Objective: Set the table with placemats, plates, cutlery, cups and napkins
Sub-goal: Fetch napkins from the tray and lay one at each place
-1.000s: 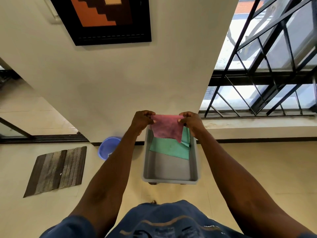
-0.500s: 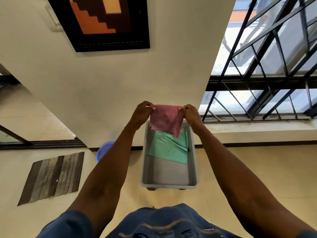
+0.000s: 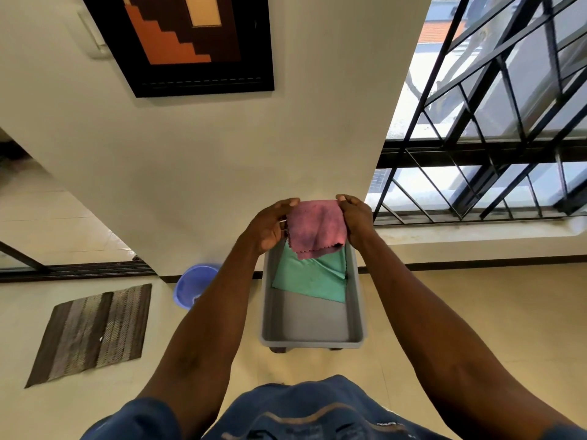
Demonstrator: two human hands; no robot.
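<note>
I see the left hand (image 3: 268, 225) and right hand (image 3: 357, 219) pinching the pink napkin's (image 3: 316, 228) top corners above the grey bin (image 3: 313, 342); its scalloped lower edge hangs over a green napkin (image 3: 309, 279) inside. Bare floor surrounds the bin; no legible writing.

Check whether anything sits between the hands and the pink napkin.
Nothing does: the left hand and right hand already pinch the pink napkin by its top corners, above the grey bin holding a green cloth.
</note>
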